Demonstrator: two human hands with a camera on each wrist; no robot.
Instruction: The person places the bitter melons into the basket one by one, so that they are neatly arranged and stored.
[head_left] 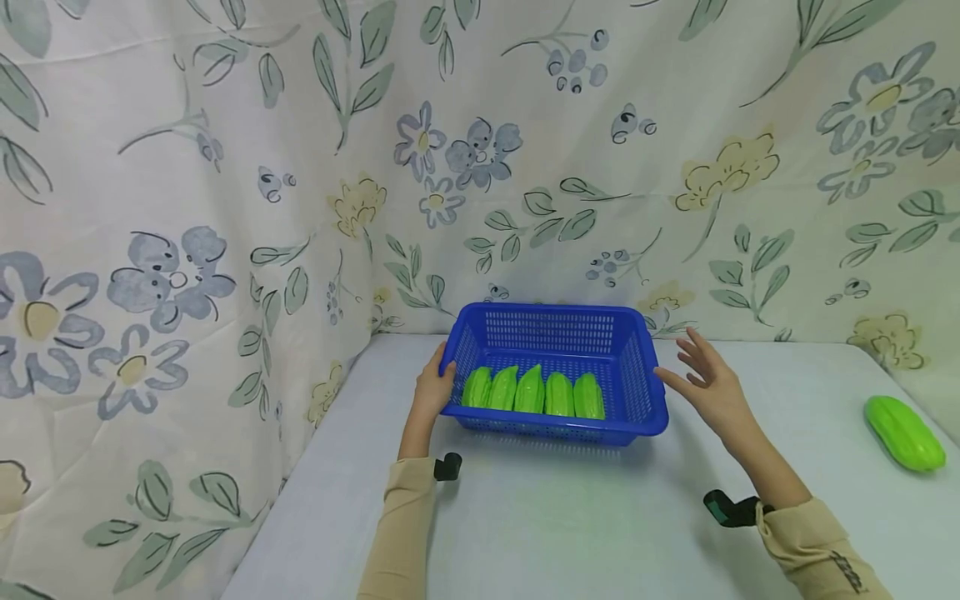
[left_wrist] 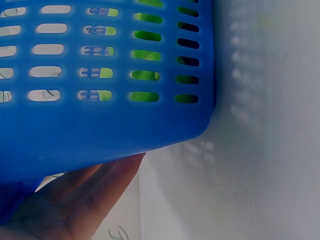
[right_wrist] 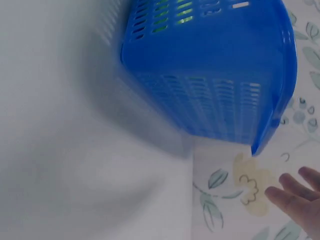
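Note:
A blue plastic basket (head_left: 555,429) with slotted walls sits on the white table. Inside it, several bright green ribbed vegetables (head_left: 529,390) lie side by side along the near wall. My left hand (head_left: 433,388) holds the basket's left rim, thumb over the edge; in the left wrist view its fingers (left_wrist: 107,192) run along the outside of the basket wall. At the other end, my right hand (head_left: 712,392) is beside the right rim with fingers spread and nothing held. The right wrist view shows its fingertips (right_wrist: 287,195) apart from the basket.
One more green vegetable (head_left: 905,433) lies on the table (head_left: 570,533) at the far right. Behind and to the left hangs a white cloth (head_left: 540,158) printed with leaves and flowers. Each wrist wears a small black camera (head_left: 447,467).

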